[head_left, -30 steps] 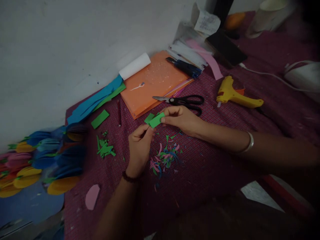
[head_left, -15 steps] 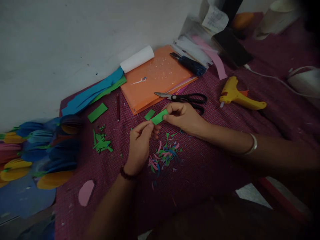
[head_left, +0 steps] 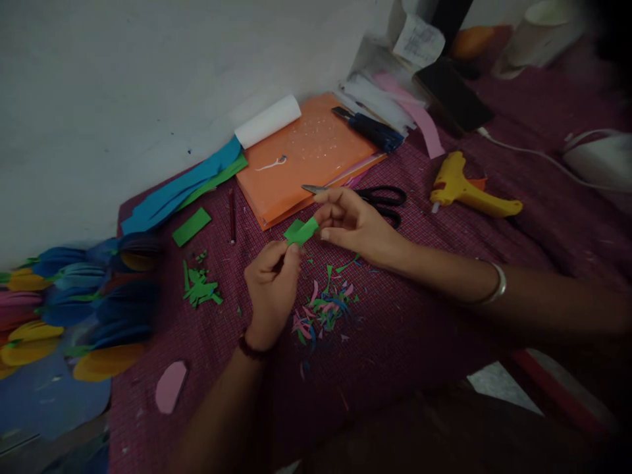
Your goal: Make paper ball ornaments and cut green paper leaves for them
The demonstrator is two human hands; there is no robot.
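Observation:
My left hand (head_left: 271, 283) pinches a small green paper strip (head_left: 307, 230) between thumb and fingers. At the strip's right end is my right hand (head_left: 345, 220), its thumb and index finger parted; whether a fingertip touches the paper is hard to tell. Another green paper piece (head_left: 293, 228) shows just behind the strip, partly covered by it. Behind my right hand lie black-handled scissors (head_left: 388, 195), their blades partly hidden. Below the hands is a heap of pink, green and blue paper scraps (head_left: 326, 308).
Left of the hands lie green cut pieces (head_left: 201, 286), a green rectangle (head_left: 191, 227) and a pencil (head_left: 232, 217). Behind sit an orange folder (head_left: 276, 187), a cutter (head_left: 370, 128) and blue strips (head_left: 182, 191). A yellow glue gun (head_left: 469, 191) and phone (head_left: 453, 95) are on the right.
My right thumb and index finger have come apart and off the green strip they were pinching. My left hand has shifted slightly left, still with the strip.

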